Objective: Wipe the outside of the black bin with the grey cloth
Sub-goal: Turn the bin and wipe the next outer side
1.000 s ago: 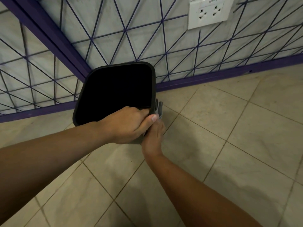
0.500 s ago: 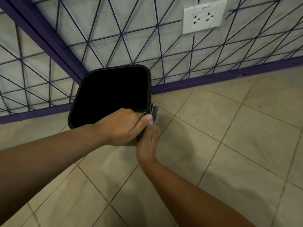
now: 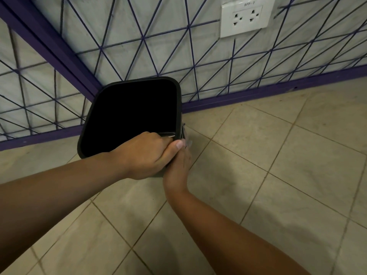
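The black bin [image 3: 90, 116] stands on the tiled floor in the corner of two walls, its square opening facing me. My left hand [image 3: 145, 153] grips the near right corner of the rim, thumb outside. Just below it, my right hand [image 3: 177, 167] holds the grey cloth [image 3: 187, 140] against the bin's right outer wall. Only a small grey edge of the cloth shows past the fingers. The right hand's fingertips are hidden behind the left thumb and the bin.
Grey walls with a purple line pattern and a purple skirting [image 3: 258, 94] close in behind and left of the bin. A white double socket [image 3: 246, 18] sits high on the back wall. Beige floor tiles [image 3: 278, 155] stretch to the right and toward me.
The view has shifted a little, so the bin and both hands sit slightly further left. My left hand keeps its grip on the rim, and my right hand stays with the cloth on the same wall.
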